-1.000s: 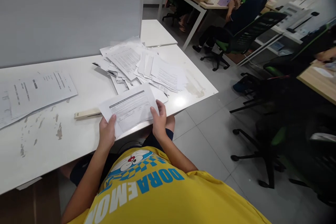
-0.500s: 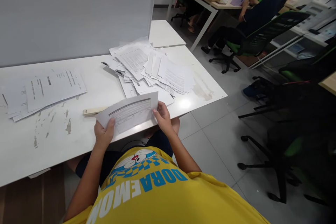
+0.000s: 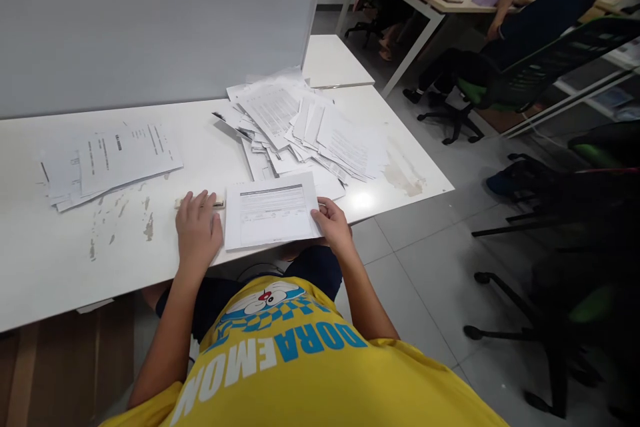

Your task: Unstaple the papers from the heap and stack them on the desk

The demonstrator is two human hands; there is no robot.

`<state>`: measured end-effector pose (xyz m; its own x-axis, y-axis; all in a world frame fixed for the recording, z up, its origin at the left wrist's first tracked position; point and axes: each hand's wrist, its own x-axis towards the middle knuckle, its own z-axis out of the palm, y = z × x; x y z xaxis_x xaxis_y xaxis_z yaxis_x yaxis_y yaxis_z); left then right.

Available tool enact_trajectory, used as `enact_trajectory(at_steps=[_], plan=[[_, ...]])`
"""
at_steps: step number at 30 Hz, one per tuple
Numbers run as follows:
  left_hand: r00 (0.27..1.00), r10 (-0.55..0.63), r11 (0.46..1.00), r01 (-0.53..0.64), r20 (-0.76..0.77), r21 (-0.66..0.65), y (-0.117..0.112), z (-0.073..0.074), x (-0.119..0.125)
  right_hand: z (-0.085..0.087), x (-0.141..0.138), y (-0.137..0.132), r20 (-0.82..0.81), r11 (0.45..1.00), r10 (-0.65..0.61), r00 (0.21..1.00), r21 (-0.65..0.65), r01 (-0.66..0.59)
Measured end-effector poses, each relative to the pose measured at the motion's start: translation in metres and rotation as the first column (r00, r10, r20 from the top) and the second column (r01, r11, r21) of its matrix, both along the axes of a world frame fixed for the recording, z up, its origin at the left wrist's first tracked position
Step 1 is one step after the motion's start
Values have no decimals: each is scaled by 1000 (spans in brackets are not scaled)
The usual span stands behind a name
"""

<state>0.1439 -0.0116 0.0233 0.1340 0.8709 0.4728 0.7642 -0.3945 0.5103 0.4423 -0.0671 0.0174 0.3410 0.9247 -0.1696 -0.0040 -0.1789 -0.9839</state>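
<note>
A printed sheet of paper (image 3: 273,213) lies at the table's front edge, its lower side jutting a little past it. My right hand (image 3: 334,221) pinches the sheet's right end between thumb and fingers. Beside the sheet's left end, my left hand (image 3: 197,227) is open, palm down, fingers stretched out and slightly apart. Its fingertips cover part of a slim cream-coloured object (image 3: 219,202), which looks like a stapler. Whether the fingers press on it, I cannot tell.
Behind the sheet is a messy heap of papers (image 3: 305,127). A neater stack (image 3: 127,157) lies to the left on the white table (image 3: 45,267). A grey partition (image 3: 150,27) stands along the back. A person sits at another desk; office chairs (image 3: 540,333) stand at right.
My left hand has let go of the sheet and moved onto the cream-coloured object. The sheet has come down flatter, with my right hand still on it. The view has shifted slightly.
</note>
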Motion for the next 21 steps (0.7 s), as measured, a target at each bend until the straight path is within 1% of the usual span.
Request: enact_trajectory(at_steps=[3,8,13,16,21], plan=[[998,-64,997,64,10,-45,-1,-4,1,-4,1,-3,16,1000,-6,1000,-11,6],[995,-80,992,85,51,-90,-1,-7,2,-8,-3,-5,-75,999,47,996,-23,-49],[993,-120,986,119,-3,-113,-3,-8,-3,-8,-7,-4,-97,997,69,993,-33,-72],[993,-119,987,117,-15,-110,-2,-9,-5,-6,-6,-4,-75,996,71,995,-43,-74],[995,-91,988,97,51,-117,1,-7,-5,-3,-6,-5,-43,992,101,994,-75,-104]])
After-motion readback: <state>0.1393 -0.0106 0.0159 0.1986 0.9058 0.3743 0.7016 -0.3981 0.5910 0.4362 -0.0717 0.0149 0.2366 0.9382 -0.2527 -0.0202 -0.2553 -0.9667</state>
